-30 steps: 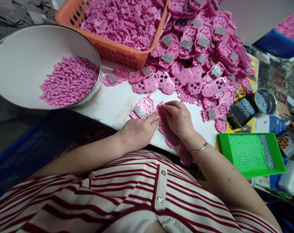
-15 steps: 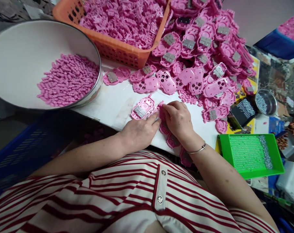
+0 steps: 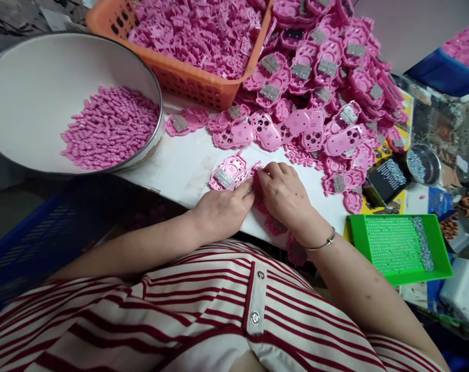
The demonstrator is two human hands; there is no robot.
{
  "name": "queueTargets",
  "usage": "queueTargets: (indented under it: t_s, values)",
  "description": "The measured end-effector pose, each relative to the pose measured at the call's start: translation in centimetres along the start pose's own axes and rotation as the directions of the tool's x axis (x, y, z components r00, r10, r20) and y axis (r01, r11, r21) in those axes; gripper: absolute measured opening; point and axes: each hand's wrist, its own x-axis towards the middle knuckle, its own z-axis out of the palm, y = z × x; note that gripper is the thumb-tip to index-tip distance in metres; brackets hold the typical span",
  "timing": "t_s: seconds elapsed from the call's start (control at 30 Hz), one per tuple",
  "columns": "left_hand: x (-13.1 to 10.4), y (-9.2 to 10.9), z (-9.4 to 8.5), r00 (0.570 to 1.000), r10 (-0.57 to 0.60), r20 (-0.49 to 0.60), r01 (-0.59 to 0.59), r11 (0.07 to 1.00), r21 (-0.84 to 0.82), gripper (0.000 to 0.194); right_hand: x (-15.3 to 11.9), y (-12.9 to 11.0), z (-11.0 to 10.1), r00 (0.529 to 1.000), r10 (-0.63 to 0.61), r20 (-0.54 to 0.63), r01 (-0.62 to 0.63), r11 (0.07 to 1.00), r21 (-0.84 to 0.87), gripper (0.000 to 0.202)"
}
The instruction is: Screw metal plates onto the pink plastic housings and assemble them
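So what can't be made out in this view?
All in the head view:
- Right hand: what its fingertips touch, hidden by the hand itself.
- Left hand: what lies beneath it, covered by palm and fingers.
- Basket: far end, cut off by the top edge.
- Bowl: leftmost rim, cut off by the left edge.
- Tin: its single bits, too small.

The white tabletop (image 3: 187, 160) runs beneath the fingers, its near edge dropping into deep shadow. Cluttered grey floor (image 3: 23, 19) shows beyond, far to the fingers' left. A plain, pale upright panel (image 3: 397, 31) stands past them to the right. Light falls dim and cool, with soft glare on the white surface; its source cannot be seen.
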Motion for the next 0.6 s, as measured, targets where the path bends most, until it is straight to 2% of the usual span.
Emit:
queueTargets:
  t_s: [0.13, 0.3, 0.6]
  values:
    - [0.1, 0.1, -0.1, 1.000, -0.011, 0.012, 0.011, 1.000, 0.003, 0.045, -0.3, 0.0, 0.5, 0.999, -0.021, -0.038, 0.020, 1.000, -0.010, 0.026]
    - [0.0, 0.1, 0.1, 1.000, -0.019, -0.007, 0.019, 1.000, 0.010, 0.048, 0.4, 0.8, 1.3, 0.993, 0.108, -0.040, -0.099, 0.978, 0.186, 0.026]
    - [0.0, 0.1, 0.2, 1.000, -0.017, 0.007, 0.017, 1.000, 0.022, 0.051, -0.6, 0.9, 1.8, 0.994, 0.054, -0.095, -0.033, 0.976, 0.215, 0.025]
